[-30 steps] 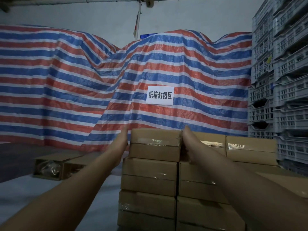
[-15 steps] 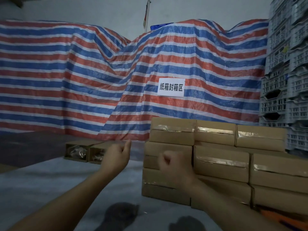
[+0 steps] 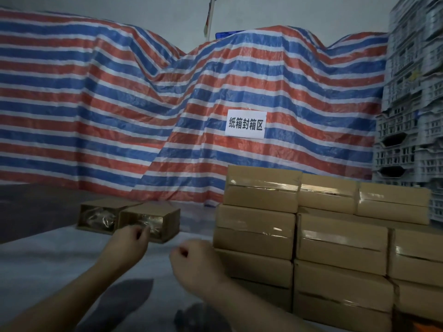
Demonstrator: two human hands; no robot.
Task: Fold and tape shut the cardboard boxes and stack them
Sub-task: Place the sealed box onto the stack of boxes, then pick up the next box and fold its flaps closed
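A stack of taped-shut cardboard boxes [image 3: 261, 188] fills the right side, three rows high and several wide. Two untaped boxes [image 3: 153, 221] lie on their sides on the floor at the left, open ends facing me, with clear plastic showing inside. My left hand [image 3: 127, 245] hovers just in front of the nearer open box with its fingers curled and nothing in it. My right hand [image 3: 191, 259] is a loose fist, empty, a little left of the stack's lower boxes and not touching them.
A red, white and blue striped tarp [image 3: 143, 104] with a white paper sign [image 3: 245, 124] hangs behind everything. Stacked white plastic crates [image 3: 412, 104] rise at the far right. The floor has a pale sheet [image 3: 48, 259] with dark patches.
Both hands let go of the top box of the stack and drew back and down to the left, curling their fingers. My view has swung left and pulled away from the stack.
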